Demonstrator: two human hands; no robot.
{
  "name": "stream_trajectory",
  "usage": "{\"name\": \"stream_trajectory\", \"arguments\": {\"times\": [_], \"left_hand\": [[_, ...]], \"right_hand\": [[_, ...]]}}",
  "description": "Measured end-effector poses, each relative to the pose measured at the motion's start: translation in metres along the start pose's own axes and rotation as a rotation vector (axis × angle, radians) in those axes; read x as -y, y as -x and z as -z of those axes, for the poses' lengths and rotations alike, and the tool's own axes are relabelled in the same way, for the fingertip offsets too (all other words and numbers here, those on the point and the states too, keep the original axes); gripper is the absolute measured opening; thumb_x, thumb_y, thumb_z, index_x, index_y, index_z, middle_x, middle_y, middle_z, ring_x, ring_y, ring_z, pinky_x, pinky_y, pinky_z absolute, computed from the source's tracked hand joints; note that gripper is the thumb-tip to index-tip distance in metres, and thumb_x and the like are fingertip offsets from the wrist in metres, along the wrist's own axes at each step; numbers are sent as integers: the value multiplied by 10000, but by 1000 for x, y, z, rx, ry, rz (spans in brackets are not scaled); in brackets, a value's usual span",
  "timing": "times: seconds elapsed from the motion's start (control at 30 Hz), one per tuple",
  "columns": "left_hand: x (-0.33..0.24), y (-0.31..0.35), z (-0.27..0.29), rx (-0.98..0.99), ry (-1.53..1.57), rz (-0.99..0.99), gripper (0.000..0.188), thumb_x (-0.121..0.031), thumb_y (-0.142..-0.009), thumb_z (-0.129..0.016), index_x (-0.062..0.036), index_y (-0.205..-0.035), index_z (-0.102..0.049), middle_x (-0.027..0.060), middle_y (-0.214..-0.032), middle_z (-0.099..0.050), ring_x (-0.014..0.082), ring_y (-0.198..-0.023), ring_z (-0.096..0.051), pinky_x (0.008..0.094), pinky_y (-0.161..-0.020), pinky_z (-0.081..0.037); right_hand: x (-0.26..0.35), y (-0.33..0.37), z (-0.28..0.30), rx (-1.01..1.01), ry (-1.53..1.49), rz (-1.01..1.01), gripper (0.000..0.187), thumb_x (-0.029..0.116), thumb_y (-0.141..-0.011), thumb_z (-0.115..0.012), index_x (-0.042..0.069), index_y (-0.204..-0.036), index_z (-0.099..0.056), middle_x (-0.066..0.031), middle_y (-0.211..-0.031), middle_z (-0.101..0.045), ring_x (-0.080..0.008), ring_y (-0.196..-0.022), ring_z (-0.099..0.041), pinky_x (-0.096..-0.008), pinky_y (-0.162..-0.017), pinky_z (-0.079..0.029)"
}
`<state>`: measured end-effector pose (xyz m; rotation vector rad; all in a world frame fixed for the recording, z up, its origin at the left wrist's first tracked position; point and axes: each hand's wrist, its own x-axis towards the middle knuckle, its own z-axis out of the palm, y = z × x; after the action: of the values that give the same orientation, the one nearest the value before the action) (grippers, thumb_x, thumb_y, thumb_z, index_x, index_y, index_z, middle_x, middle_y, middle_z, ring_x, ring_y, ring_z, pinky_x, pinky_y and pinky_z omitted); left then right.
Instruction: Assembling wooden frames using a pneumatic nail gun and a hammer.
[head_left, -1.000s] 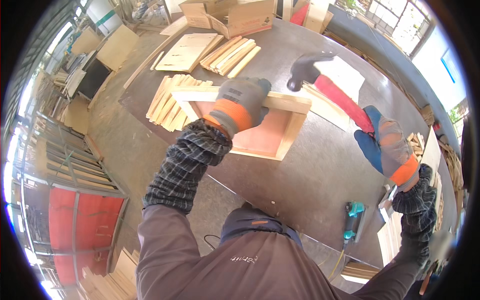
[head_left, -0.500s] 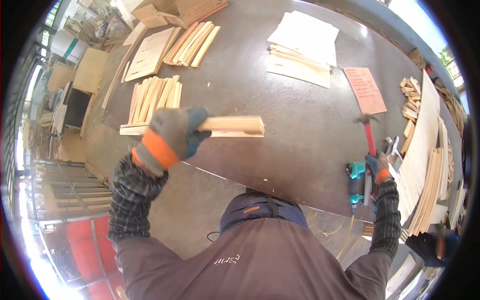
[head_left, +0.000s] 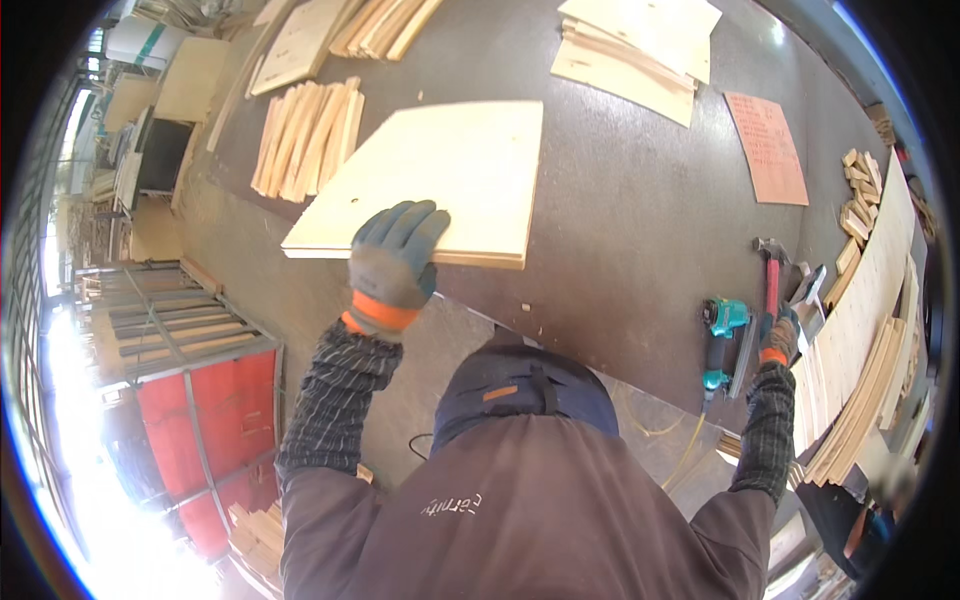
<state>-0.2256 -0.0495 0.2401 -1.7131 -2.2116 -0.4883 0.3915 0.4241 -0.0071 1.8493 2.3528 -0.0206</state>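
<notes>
A pale wooden panel (head_left: 450, 170) lies broad side up over the near left part of the table. My left hand (head_left: 395, 250), in a grey and blue glove, grips it at the near edge, fingers across its top and the thumb by the edge. At the right side my right hand (head_left: 781, 337), gloved too, is closed round the red handle of a claw hammer (head_left: 772, 285), its head pointing away from me. Just left of that hand a teal nail gun (head_left: 716, 345) rests on the table.
Bundled wooden strips (head_left: 305, 140) lie beyond the panel. Stacked thin boards (head_left: 630, 70) sit at the far side, near a reddish written sheet (head_left: 766, 148). Small wood blocks (head_left: 858, 205) and long boards (head_left: 855, 300) line the right. A yellow hose (head_left: 690, 450) hangs off the table's near edge.
The panel, seen nearly edge-on before, now shows its broad face; my left hand has moved right and turned with it. The hammer has come down nearer the table. The view has shifted.
</notes>
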Motion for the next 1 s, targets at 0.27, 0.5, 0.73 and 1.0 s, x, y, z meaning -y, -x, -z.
{"name": "stream_trajectory", "arguments": {"times": [0.27,0.5,0.73,1.0], "left_hand": [[-53,70,-147,505,69,239,884,-256,-692,-898,-89,-1491,-559,155,-1527,-538,368,-1328,-554,544,-1088,-459],[-46,56,-209,740,-38,246,1134,-622,-778,-847,-63,-1641,-371,198,-1752,-247,415,-1621,-214,571,-1319,-177],[-32,52,-210,765,51,179,1099,-573,-824,-821,-73,-1671,-331,194,-1768,-207,411,-1626,-195,554,-1334,-139],[-28,60,-210,713,1,147,955,-489,-879,-774,-77,-1648,-387,191,-1752,-249,410,-1617,-224,546,-1335,-167]], "right_hand": [[31,129,-49,-135,-225,205,558,430,-995,-671,28,-1374,-594,-245,-1227,-696,-435,-1153,-663,-494,-984,-520],[119,166,-12,-98,-312,78,772,398,-973,-721,48,-1590,-416,-264,-1353,-676,-452,-1224,-657,-507,-1008,-523],[127,149,1,14,-676,6,581,211,-914,-748,42,-1444,-578,-156,-1060,-764,-299,-947,-726,-439,-855,-563],[243,227,99,679,-1403,8,150,128,-949,-707,49,-1077,-705,-28,-910,-692,-139,-760,-660,-319,-659,-542]]}}
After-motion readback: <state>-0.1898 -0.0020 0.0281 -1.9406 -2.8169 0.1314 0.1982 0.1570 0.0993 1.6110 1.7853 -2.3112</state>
